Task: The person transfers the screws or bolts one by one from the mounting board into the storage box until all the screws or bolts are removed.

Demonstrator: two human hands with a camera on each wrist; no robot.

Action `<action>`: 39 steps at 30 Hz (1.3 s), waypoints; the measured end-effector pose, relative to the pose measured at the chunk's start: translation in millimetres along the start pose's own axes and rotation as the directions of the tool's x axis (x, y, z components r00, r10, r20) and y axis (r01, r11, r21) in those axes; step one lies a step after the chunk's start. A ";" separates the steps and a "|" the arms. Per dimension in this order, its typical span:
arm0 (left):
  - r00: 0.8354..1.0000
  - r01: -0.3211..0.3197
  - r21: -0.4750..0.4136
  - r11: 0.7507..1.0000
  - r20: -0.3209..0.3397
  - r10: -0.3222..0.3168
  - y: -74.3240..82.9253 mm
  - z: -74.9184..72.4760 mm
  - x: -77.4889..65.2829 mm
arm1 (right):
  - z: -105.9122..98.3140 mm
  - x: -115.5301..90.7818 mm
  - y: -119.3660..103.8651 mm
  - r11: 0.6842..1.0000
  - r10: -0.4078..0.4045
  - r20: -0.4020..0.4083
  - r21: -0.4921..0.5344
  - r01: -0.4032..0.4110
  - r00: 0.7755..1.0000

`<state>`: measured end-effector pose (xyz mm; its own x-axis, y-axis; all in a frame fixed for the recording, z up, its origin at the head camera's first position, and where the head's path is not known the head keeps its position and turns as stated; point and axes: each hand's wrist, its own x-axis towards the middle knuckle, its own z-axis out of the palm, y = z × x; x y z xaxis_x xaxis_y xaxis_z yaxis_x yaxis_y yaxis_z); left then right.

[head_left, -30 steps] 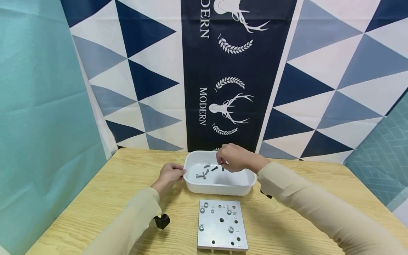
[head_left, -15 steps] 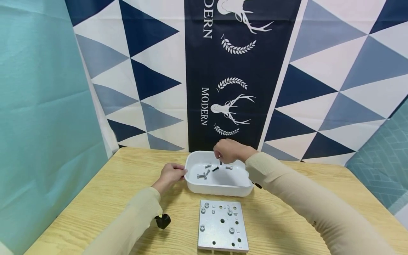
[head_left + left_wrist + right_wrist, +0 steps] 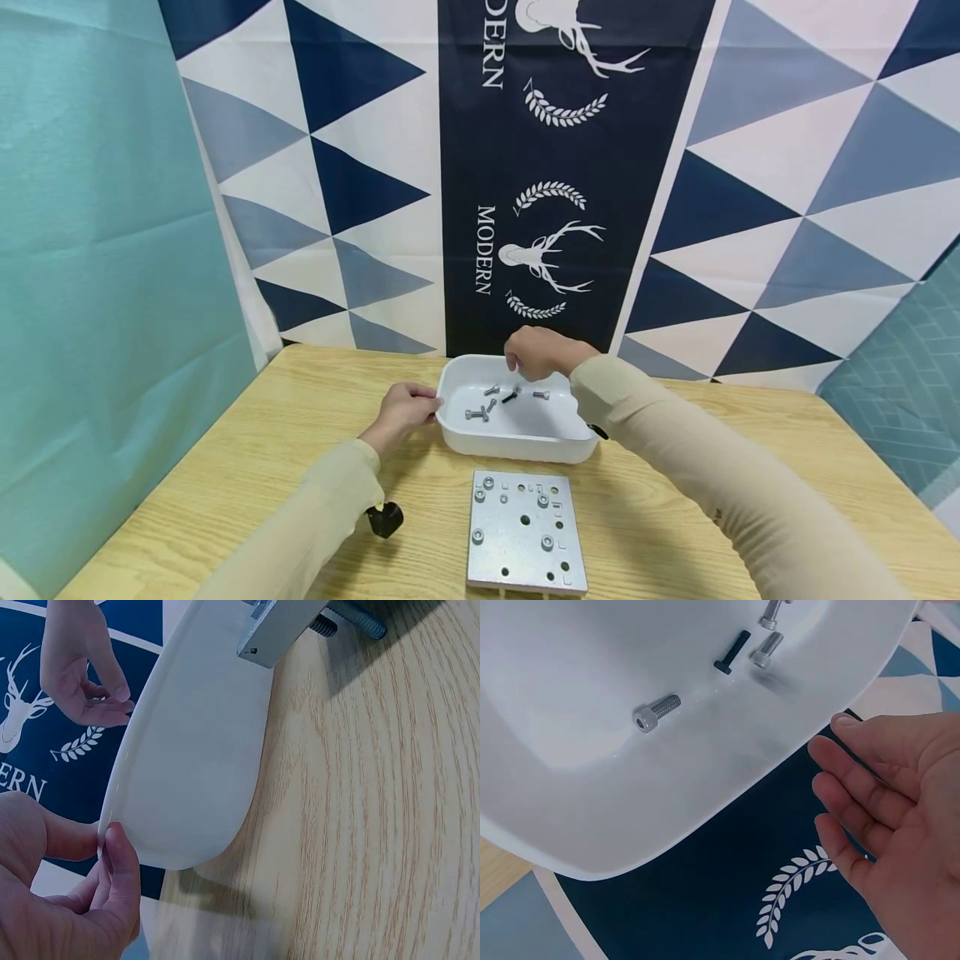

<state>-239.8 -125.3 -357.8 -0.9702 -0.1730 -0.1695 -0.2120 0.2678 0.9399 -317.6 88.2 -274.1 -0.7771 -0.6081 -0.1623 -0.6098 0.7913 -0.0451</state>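
My left hand (image 3: 405, 407) pinches the left rim of a white plastic tray (image 3: 517, 448) between thumb and fingers, as the left wrist view also shows. Over the tray's far edge is my right hand (image 3: 542, 353). In the right wrist view its fingers (image 3: 855, 784) are loosely bent, and nothing is between them and the thumb. Several socket head bolts lie on the tray floor. One silver bolt (image 3: 656, 712) lies apart from the others, while a black bolt (image 3: 733, 652) lies beside a shorter silver bolt (image 3: 766, 649).
A silver metal plate (image 3: 517, 546) with holes and several bolts set in it stands on the wooden table (image 3: 315, 417) in front of the tray. Bolt shanks (image 3: 356, 616) stick out beneath it. A patterned cloth (image 3: 375, 100) hangs behind the table.
Half a second ago a bolt showed under my right fingertips; now it lies in the tray beside the black bolt. The right hand moved slightly back and left earlier; the left kept its grip.
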 end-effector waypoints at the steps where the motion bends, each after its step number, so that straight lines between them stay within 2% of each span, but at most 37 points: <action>1: 1.000 -0.001 0.001 1.000 0.000 0.001 0.3 0.0 -0.1 | 0.0 -1.1 0.3 1.000 0.001 0.002 0.007 -0.001 1.000; 6: 1.000 0.001 0.002 1.000 -0.001 -0.001 1.3 -0.4 -0.4 | 0.5 -11.7 -1.9 0.999 -0.014 -0.004 0.050 0.014 1.000; 10: 1.000 0.006 0.003 1.000 -0.001 -0.006 1.6 -0.3 -0.4 | 4.4 -24.3 -6.2 0.995 -0.095 -0.041 0.035 0.097 0.995; 14: 1.000 0.011 0.007 1.000 -0.003 -0.011 2.3 0.2 -1.1 | 10.0 -37.4 -10.0 0.975 -0.223 -0.107 -0.015 0.223 0.969; 18: 1.000 0.015 0.010 1.000 -0.008 -0.015 2.2 1.4 -1.0 | 15.8 -48.7 -13.2 0.956 -0.292 -0.157 -0.026 0.292 0.943; 27: 1.000 0.011 0.007 1.000 -0.008 -0.011 1.0 1.8 2.2 | 22.4 -68.4 -27.0 0.943 -0.331 -0.220 -0.032 0.333 0.918; 33: 1.000 0.004 0.012 1.000 -0.007 -0.004 1.6 1.6 1.7 | 28.7 -81.7 -42.1 0.923 -0.381 -0.228 -0.044 0.381 0.896; 39: 1.000 -0.003 0.017 1.000 -0.004 0.003 1.4 0.9 0.4 | 40.5 -93.2 -53.2 0.916 -0.399 -0.230 -0.057 0.397 0.887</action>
<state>-240.6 -124.2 -356.8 -0.9703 -0.1764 -0.1658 -0.2115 0.2844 0.9351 -206.4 105.4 -296.5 -0.4821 -0.8703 0.1011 -0.8761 0.4795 -0.0501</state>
